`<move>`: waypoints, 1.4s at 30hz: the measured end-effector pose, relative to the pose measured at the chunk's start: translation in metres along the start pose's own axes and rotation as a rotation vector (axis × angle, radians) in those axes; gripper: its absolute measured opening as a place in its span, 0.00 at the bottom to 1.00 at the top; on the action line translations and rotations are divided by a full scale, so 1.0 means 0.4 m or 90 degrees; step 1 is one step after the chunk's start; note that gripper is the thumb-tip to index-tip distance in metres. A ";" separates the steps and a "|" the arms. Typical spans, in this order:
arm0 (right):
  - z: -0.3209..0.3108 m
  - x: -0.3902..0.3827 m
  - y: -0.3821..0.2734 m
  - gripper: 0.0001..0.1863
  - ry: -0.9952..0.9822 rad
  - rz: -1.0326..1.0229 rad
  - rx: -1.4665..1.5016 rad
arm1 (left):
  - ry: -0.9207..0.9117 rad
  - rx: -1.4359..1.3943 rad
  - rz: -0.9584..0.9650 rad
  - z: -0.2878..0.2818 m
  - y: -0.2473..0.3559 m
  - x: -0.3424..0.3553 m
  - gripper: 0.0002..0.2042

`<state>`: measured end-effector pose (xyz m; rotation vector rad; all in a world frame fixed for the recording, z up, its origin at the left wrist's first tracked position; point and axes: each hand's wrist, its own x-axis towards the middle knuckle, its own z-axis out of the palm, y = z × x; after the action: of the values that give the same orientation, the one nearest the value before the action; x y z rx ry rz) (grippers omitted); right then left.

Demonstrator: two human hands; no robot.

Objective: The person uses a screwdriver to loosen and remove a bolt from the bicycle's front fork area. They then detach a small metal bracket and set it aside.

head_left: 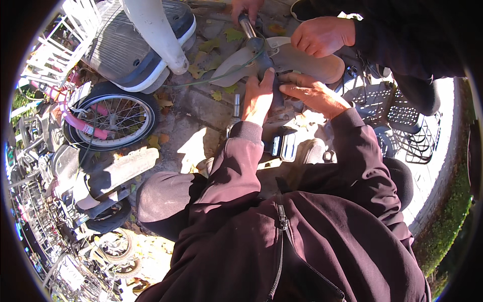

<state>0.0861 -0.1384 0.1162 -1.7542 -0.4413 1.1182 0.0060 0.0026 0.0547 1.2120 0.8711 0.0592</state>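
Observation:
A dark fork tube with a shiny chrome upper end slants down toward me, and a curved grey mudguard spreads to both sides of it. My left hand is closed around the tube's lower left side, the thumb lying along it. From the right, my right hand holds the same part, its fingers bent against the tube and their tips partly hidden. A co-worker's hand grips the chrome end at the top. Another hand of that person, half closed, hovers over the mudguard.
A scooter body with a ribbed footboard and a spoked wheel lie at the left. A metal socket sits on the paving by my left hand. A black basket stands right; fallen leaves dot the ground.

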 end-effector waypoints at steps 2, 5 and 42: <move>-0.075 -0.013 -0.003 0.23 -0.144 0.128 -0.154 | -0.001 0.109 0.028 0.001 -0.013 0.003 0.26; -0.168 -0.061 0.038 0.25 -0.354 0.191 -0.555 | 0.019 0.253 0.083 0.024 -0.046 -0.002 0.26; -0.197 -0.420 0.572 0.18 0.198 0.276 -0.268 | -0.076 -0.009 -0.029 0.092 -0.125 -0.010 0.15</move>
<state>0.0240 -0.4052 0.0075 -2.4338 -0.1050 1.0647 0.0058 -0.0478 0.0183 1.1692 0.7921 -0.0440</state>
